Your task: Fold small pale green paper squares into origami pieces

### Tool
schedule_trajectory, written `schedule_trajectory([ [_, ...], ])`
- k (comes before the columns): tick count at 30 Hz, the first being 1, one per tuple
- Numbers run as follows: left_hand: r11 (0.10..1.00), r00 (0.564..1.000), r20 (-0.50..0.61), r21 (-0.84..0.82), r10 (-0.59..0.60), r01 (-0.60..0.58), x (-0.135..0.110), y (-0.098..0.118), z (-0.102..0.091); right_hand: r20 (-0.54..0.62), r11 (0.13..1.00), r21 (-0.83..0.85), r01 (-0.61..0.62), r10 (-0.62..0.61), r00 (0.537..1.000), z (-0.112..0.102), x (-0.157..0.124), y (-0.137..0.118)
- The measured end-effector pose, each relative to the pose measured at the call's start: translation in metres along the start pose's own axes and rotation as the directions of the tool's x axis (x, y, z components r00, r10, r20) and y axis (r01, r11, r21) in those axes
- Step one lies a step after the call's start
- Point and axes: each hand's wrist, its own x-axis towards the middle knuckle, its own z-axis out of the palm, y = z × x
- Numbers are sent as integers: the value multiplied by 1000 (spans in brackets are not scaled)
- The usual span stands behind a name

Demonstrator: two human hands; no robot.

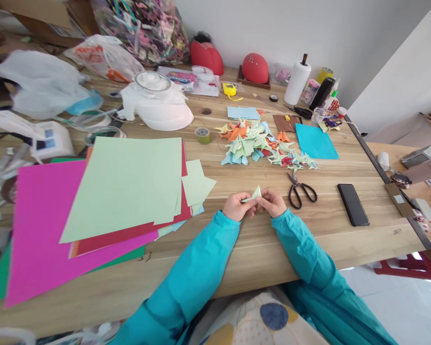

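Note:
My left hand (236,206) and my right hand (273,201) meet just above the wooden table (258,249), near its front edge. Both pinch a small folded piece of pale green paper (254,194) whose point sticks up between them. Teal sleeves cover both my arms. Beyond my hands lies a pile of folded paper figures (258,143) in green, orange, blue and red. Black scissors (300,190) lie just right of my right hand.
A stack of large coloured sheets (104,201) covers the left of the table. A black phone (352,204) and a blue sheet (315,141) lie to the right. A paper towel roll (297,81), bottles, red helmets (255,68), a white mask form (156,103) and plastic bags crowd the back.

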Motion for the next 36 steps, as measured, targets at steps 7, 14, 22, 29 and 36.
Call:
schedule_trajectory([
  [7,999,999,-41,-13,35,-35,-3,3,1,-36,999,-29,-35,34,999,1,-1,1],
  [14,996,999,-19,-83,-45,43,-1,1,2,-45,1000,-9,22,-22,999,0,-1,-1],
  [22,996,996,-55,55,72,-69,-2,-1,4,-64,989,-106,105,-113,992,2,-5,-3],
  [29,998,998,-57,-68,-11,7,2,-4,3,-82,998,-52,45,-50,995,2,0,-1],
  [36,984,999,-51,-176,-12,3,6,-6,0,-104,998,39,-57,60,993,-1,4,3],
])
